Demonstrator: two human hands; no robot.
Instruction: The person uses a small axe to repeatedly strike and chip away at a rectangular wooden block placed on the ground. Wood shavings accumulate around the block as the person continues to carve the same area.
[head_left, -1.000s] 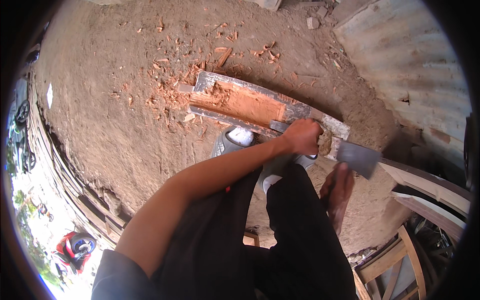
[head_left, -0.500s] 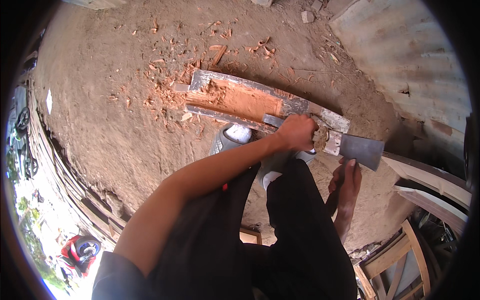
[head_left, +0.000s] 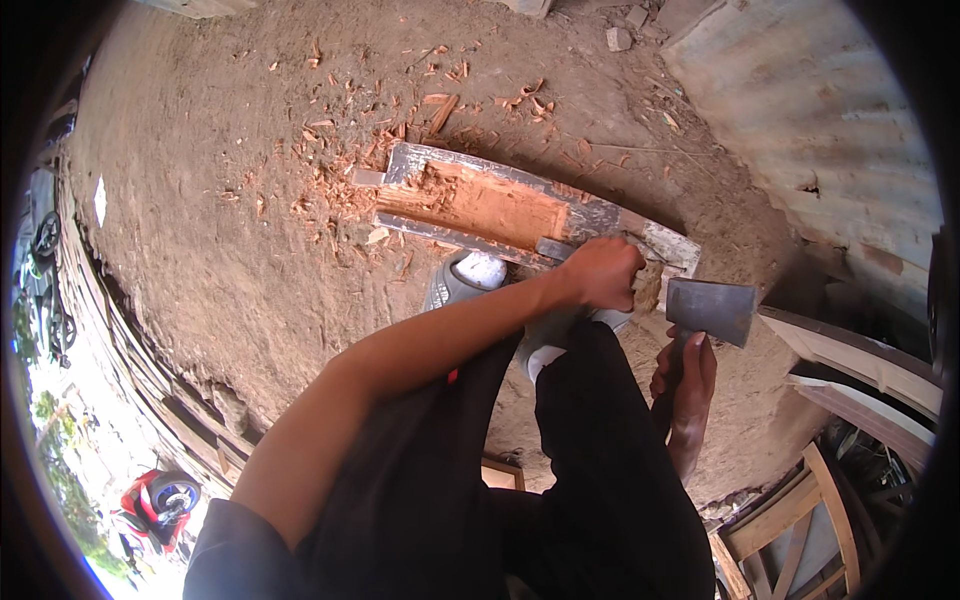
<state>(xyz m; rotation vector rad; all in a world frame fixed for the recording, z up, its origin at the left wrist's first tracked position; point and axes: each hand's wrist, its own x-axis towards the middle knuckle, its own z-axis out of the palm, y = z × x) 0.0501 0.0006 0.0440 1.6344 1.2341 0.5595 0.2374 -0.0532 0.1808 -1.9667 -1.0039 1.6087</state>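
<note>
My left hand (head_left: 603, 272) is closed around a chisel (head_left: 553, 247), whose flat grey blade sticks out to the left; its handle is hidden in the fist. The blade lies at the near edge of a weathered wooden board (head_left: 600, 214) with peeling paint. A long recess of fresh orange wood (head_left: 500, 205) is cut into the board. To the right, my right hand (head_left: 688, 385) grips a hatchet (head_left: 710, 308) by its dark handle. Its broad grey head is raised beside my left fist, apart from it.
Wood shavings (head_left: 330, 190) litter the dirt ground (head_left: 200, 260) around the board's left end. My grey shoe (head_left: 462, 280) is against its near side. A corrugated metal sheet (head_left: 820, 130) stands at right, above wooden frames (head_left: 790, 520). A red motorbike (head_left: 150, 505) is far left.
The hatchet head has moved a little left toward my left fist and turned slightly. My left hand keeps the chisel in nearly the same place on the board.
</note>
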